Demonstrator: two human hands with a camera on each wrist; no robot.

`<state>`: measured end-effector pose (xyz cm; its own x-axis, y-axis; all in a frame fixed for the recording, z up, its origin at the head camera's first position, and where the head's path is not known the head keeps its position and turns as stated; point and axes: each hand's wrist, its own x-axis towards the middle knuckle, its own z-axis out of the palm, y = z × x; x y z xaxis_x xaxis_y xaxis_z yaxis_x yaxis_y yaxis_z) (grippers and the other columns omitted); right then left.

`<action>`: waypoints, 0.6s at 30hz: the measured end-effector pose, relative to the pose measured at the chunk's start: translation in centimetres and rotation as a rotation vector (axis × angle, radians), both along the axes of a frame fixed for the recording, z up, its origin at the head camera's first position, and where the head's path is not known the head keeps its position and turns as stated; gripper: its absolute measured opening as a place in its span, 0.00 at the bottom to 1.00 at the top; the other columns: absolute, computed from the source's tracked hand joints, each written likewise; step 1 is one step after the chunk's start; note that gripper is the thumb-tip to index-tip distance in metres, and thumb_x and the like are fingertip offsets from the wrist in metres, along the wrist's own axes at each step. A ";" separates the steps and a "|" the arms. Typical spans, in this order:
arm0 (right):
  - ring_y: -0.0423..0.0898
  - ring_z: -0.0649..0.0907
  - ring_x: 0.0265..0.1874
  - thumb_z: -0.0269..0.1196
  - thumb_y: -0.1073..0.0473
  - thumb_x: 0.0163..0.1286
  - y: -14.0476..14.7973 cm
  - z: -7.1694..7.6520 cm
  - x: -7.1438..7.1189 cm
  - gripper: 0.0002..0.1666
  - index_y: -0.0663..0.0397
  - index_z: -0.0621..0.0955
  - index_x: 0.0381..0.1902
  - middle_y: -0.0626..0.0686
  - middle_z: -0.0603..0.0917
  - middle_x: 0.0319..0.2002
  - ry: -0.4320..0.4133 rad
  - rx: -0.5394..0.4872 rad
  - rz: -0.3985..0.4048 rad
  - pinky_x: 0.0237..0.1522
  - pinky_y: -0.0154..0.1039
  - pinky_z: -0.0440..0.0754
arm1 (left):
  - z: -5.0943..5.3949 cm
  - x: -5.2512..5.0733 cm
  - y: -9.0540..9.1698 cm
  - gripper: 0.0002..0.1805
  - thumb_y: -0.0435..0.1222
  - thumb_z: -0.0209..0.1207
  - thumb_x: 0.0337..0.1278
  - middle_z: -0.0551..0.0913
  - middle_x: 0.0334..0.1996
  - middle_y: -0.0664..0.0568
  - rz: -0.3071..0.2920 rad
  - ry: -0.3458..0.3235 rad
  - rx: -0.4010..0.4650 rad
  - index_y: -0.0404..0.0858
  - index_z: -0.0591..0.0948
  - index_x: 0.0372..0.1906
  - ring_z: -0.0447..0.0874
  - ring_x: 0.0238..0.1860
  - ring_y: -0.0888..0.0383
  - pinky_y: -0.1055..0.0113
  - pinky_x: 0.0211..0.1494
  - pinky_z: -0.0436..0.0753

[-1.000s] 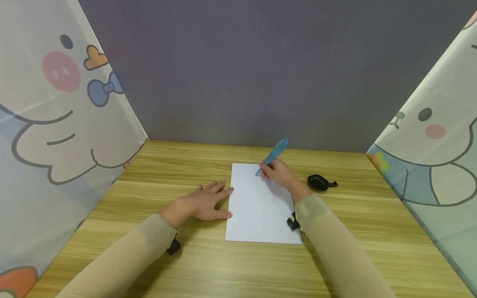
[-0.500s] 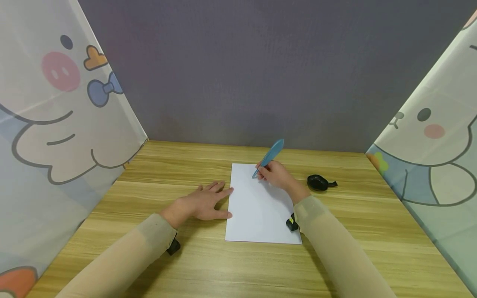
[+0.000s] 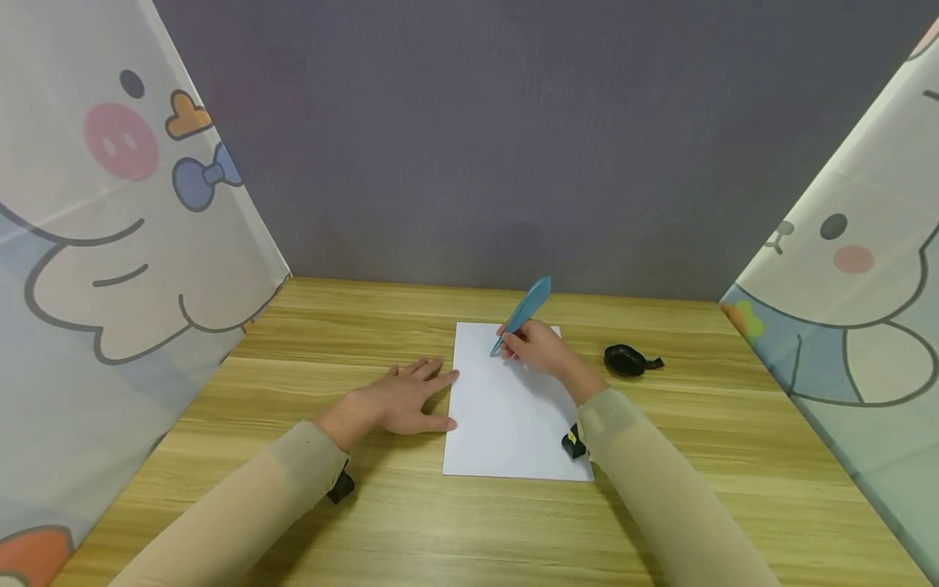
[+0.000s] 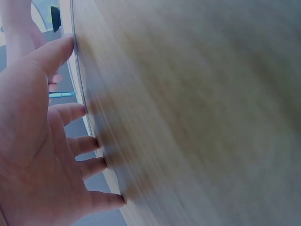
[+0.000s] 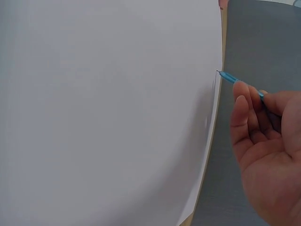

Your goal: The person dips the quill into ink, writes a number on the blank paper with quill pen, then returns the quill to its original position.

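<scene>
A blue feather-shaped pen [image 3: 530,305] is pinched in my right hand [image 3: 538,346], its feather end slanting up and to the right. In the right wrist view the pen [image 5: 228,77] meets the white paper [image 5: 113,103] with its tip, and a thin dark line shows beside it. The white paper [image 3: 506,424] lies on the wooden table, partly covered by my right hand and forearm. My left hand [image 3: 405,401] rests at the paper's left edge with fingers spread, thumb and index fingertip touching that edge. In the left wrist view the left hand's palm [image 4: 37,146] shows, holding nothing.
A small black object with a short tail [image 3: 626,359], possibly a tape dispenser, lies right of the paper. A grey panel [image 3: 469,147] stands behind the wooden table [image 3: 381,522]. Cartoon-printed sheets [image 3: 147,269] flank both sides.
My right hand and the pen have slid a short way left and slightly toward me across the paper. The left hand and the paper have stayed in place.
</scene>
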<state>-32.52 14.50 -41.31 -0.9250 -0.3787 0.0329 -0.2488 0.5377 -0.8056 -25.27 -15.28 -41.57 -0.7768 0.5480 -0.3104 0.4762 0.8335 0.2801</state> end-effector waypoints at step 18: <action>0.53 0.90 0.42 0.57 0.59 0.88 -0.9 0.0 0.6 0.19 0.68 0.84 0.62 0.60 0.91 0.43 0.009 0.017 0.055 0.44 0.39 0.88 | 0.0 0.0 0.1 0.51 0.71 0.53 0.76 0.45 0.92 0.43 0.003 0.003 0.012 0.55 0.52 0.92 0.42 0.92 0.37 0.25 0.87 0.50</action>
<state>-31.88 13.59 -41.29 -0.9025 -0.4294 0.0344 -0.2858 0.5370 -0.7937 -25.26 -15.20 -41.61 -0.7794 0.5493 -0.3013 0.4746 0.8316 0.2885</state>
